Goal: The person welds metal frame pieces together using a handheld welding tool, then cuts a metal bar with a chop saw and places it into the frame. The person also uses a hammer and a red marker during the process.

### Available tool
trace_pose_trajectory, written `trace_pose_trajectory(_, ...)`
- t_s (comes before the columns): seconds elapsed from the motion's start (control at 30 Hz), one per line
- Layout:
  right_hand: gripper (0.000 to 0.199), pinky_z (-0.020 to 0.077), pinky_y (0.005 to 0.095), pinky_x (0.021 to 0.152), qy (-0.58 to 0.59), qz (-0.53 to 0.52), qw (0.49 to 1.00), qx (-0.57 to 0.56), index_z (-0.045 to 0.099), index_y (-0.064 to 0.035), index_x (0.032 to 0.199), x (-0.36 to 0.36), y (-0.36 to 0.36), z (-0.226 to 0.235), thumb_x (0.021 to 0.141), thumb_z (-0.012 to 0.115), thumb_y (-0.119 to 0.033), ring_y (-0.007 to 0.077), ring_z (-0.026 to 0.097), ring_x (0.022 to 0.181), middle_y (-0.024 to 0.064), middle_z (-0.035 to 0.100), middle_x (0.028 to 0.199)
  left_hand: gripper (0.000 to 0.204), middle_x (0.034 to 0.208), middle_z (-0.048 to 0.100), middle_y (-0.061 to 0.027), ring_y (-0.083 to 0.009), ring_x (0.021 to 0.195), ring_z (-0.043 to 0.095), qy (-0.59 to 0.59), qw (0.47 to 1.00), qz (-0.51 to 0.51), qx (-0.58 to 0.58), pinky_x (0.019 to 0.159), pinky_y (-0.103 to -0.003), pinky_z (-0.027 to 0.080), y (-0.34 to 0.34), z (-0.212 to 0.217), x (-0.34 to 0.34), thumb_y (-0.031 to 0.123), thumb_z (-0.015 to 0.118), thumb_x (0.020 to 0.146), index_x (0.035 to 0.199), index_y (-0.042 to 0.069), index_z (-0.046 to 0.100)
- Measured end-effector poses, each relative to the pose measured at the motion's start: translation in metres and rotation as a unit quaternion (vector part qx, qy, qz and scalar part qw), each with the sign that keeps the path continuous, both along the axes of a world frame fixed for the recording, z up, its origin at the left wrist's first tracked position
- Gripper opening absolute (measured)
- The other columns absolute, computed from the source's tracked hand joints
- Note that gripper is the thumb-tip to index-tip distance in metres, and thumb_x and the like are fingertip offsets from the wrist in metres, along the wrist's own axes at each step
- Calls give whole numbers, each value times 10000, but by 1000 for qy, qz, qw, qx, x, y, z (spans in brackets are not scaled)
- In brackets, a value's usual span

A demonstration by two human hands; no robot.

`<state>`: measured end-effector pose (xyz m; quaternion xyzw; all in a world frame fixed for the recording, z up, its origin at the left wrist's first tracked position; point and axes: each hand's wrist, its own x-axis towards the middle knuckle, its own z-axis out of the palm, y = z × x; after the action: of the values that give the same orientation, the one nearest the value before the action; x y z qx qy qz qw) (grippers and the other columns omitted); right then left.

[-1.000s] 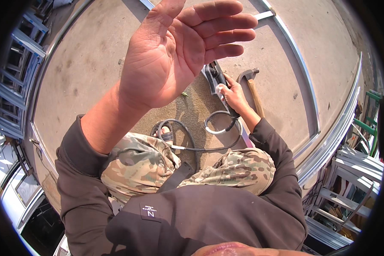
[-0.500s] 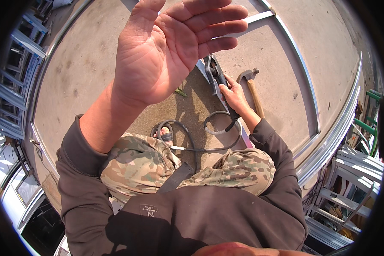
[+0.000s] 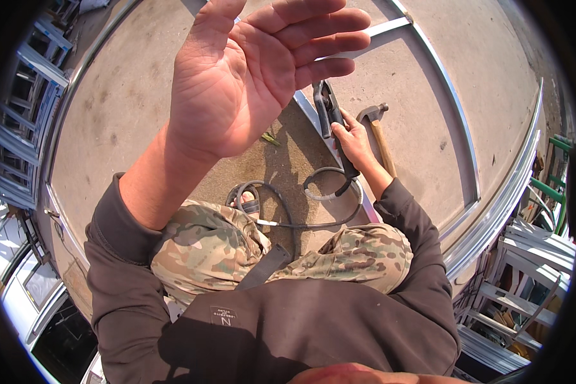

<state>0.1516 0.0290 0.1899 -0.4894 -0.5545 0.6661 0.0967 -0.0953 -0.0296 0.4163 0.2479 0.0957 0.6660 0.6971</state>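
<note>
My left hand (image 3: pixel 233 93) is raised close to the camera, palm showing and fingers stretched out, with nothing in it. Beyond it and lower, my right hand (image 3: pixel 357 146) is wrapped round the grip of a black welding electrode holder (image 3: pixel 325 105). The holder's head lies over a metal bar, and its tip is partly hidden behind my left hand. From its rear end a dark cable (image 3: pixel 326 224) loops over the ground between my legs. Just right of my right hand lies a claw hammer (image 3: pixel 383 144) with a wooden handle.
A frame of metal tubes (image 3: pixel 451 96) spreads over the concrete ground (image 3: pixel 505 83). Long metal profiles (image 3: pixel 493 237) lie along the right side. White frames (image 3: pixel 518 307) are stacked at the lower right, and more metal frames (image 3: pixel 19 134) stand at the left. A white vehicle (image 3: pixel 35 288) is at the lower left.
The electrode holder's head has swung slightly right in my right hand. My left hand has shifted a touch left and stays outstretched.
</note>
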Motion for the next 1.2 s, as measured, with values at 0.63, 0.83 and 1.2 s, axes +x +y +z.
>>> trace_pose_trajectory(0.63,529,449,243,465,-26,26,999,-4,473,-104,1457,1,1,-6,945,596,-152,69,545,562,-14,565,757,804,1440,472,-275,-403,1382,412,-1,999,4,-37,1181,-508,286,-4,-5,1,624,363,972,1409,-44,459)
trace_pose_trajectory(0.83,540,455,239,454,11,-3,1000,7,459,-129,1469,-1,1,3,952,606,-178,72,555,563,-5,589,788,781,1437,482,-264,-398,1370,426,14,1000,17,-21,1173,-504,298,-3,1,-2,612,357,970,1406,-25,477)
trace_pose_trajectory(1.2,529,450,242,479,-28,47,998,10,479,-130,1455,3,1,-4,938,589,-153,76,551,570,-7,583,764,802,1424,500,-258,-391,1358,446,17,999,29,-32,1156,-505,321,-4,0,-8,637,344,966,1388,-27,498)
